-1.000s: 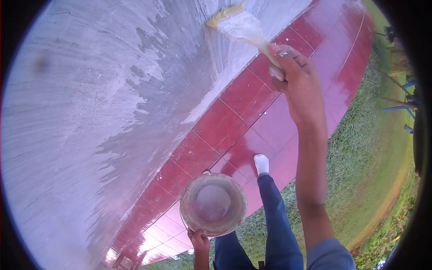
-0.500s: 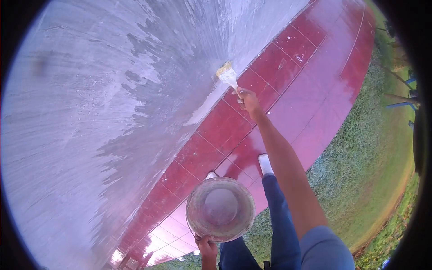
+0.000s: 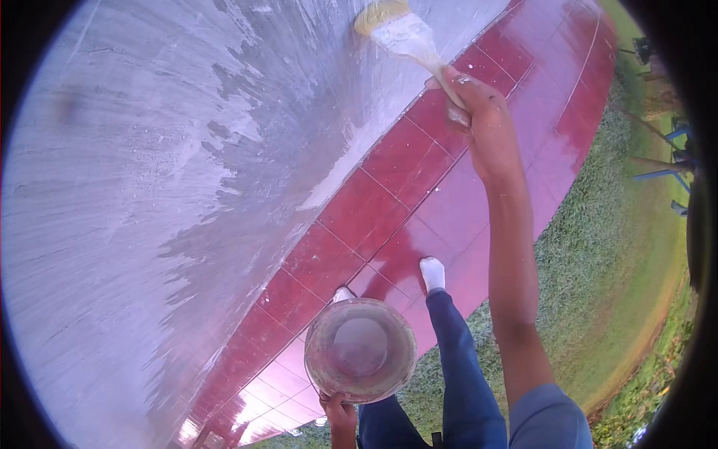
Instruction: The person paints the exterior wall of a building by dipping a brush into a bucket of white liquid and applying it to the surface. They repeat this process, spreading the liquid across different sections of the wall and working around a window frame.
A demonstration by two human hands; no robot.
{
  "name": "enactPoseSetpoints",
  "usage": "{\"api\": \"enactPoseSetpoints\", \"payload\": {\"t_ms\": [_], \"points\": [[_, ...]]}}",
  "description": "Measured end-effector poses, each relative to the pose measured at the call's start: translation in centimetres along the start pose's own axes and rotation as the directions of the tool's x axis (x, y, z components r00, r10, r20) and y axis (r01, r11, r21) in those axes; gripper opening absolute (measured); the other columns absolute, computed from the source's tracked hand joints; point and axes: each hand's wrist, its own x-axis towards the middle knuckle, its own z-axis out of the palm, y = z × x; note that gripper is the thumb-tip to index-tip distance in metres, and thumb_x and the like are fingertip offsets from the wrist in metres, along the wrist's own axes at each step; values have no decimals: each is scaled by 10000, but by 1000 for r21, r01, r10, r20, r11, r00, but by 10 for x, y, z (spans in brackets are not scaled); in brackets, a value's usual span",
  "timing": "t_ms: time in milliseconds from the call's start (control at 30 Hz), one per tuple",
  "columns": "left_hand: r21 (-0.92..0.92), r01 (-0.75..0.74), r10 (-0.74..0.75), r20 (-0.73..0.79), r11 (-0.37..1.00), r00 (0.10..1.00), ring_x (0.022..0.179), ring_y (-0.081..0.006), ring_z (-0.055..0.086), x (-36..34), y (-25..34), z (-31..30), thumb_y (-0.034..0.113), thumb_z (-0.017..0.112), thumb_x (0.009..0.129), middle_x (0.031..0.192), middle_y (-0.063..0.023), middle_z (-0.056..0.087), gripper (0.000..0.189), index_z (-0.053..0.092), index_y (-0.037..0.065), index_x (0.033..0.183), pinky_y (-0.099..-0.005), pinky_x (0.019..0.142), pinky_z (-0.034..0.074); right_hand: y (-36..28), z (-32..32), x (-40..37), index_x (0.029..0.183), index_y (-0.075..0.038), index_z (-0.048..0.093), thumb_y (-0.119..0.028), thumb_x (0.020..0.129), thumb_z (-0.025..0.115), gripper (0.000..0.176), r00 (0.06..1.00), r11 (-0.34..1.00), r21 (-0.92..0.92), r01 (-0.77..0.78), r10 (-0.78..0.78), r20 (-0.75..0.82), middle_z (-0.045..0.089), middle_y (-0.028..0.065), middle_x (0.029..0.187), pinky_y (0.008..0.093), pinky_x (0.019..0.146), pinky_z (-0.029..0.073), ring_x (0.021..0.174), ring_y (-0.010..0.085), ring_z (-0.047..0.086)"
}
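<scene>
1. Reaching up, the person's right hand (image 3: 486,127) presses a wide, yellow-bristled paintbrush with a white-caked handle (image 3: 400,30) against the streaked grey plaster wall (image 3: 149,187). Its fingers are wrapped tight round the lower handle.
2. Below, the left hand (image 3: 340,415) grips the near edge of a round, paint-crusted pail (image 3: 318,352), which sits level in front of the blue trouser leg (image 3: 456,359). The fingers curl under it and are mostly hidden.
3. The brush looks light, with soft bristles, but its coated handle is probably slick, so a hold low on the handle suits it best.
4. The pail, holding pale liquid, likely weighs more and could slop if tipped. A grip at its rim or base seems safest.
5. A glossy band of dark red tiles (image 3: 389,165) runs along the wall's foot, where a white shoe (image 3: 431,271) stands. It may be slippery underfoot.
6. Green grass (image 3: 598,262) opens to the right, leaving free room there, while the wall closes off the left.
</scene>
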Motion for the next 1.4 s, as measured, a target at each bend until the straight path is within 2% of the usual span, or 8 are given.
{"api": "enactPoseSetpoints", "payload": {"t_ms": [100, 233, 400, 533, 833, 1100, 1233, 1400], "points": [[-33, -22, 21, -20, 999, 1000, 985, -384, 576, 0, -5, 1, -100, 521, 692, 1059, -211, 605, 288, 588, 2, 952, -436, 879, 440, 2, -2, 15, 968, -11, 691, -297, 996, 498, 346, 971, 964, 144, 223, -232, 50, 284, -80, 581, 239, 529, 200, 546, 43, 223], [-246, 227, -224, 43, 942, 974, 996, -291, 598, -5, 27, 32, -94, 509, 671, 1081, -147, 613, 402, 575, -3, 1057, -359, 884, 456, 117, 22, 63, 1008, -5, 655, -336, 1016, 469, 379, 958, 938, 344, -34, -67, 277, 283, -77, 601, 242, 493, 185, 528, 53, 220], [-115, 162, -154, 81, 980, 985, 1007, -224, 604, -1, 7, 18, -93, 495, 655, 1111, -103, 610, 537, 537, 0, 1183, -325, 888, 477, 273, 12, 76, 1007, -25, 666, -382, 986, 539, 379, 890, 886, 238, -398, 310, 333, 332, -69, 595, 245, 464, 204, 489, 55, 257], [-192, 207, -209, 7, 959, 978, 1017, -220, 599, -7, 26, 39, -62, 486, 694, 1126, -104, 608, 502, 532, 0, 1190, -320, 911, 470, 309, 10, 76, 891, -9, 701, -358, 938, 601, 366, 862, 846, -220, -486, 506, 40, 473, -11, 603, 285, 466, 319, 485, 93, 408], [-221, 245, -252, -4, 944, 968, 1052, -253, 582, -9, 17, 17, -59, 532, 715, 1138, -136, 591, 390, 571, 24, 1094, -352, 903, 463, 125, 58, -1, 806, 27, 689, -275, 922, 609, 333, 986, 967, -193, -168, 169, -11, 459, -1, 576, 290, 521, 316, 521, 92, 396], [-21, 5, -4, 30, 1000, 1000, 1037, -347, 576, -5, -23, -26, -101, 576, 750, 1146, -209, 569, 273, 583, 45, 980, -435, 912, 453, 34, 50, -44, 841, -28, 588, -319, 1018, 461, 363, 938, 926, 334, 178, -262, 226, 317, -47, 554, 247, 544, 232, 530, 56, 259], [-318, 244, -247, 34, 916, 969, 1041, -285, 577, -10, 27, 13, -69, 524, 711, 1157, -148, 577, 437, 554, 20, 1138, -376, 931, 450, 149, 84, 14, 828, -47, 599, -332, 1002, 516, 344, 922, 929, 369, -19, -127, 367, 315, -80, 581, 228, 508, 182, 525, 37, 247], [-257, 249, -266, -32, 934, 963, 1096, -253, 554, -5, 25, 3, -48, 495, 669, 1191, -106, 557, 631, 461, 27, 1294, -369, 963, 456, 304, 71, 30, 807, -71, 582, -378, 985, 551, 356, 886, 899, 279, -337, 203, 416, 340, -77, 597, 228, 461, 200, 515, 38, 290]]}}
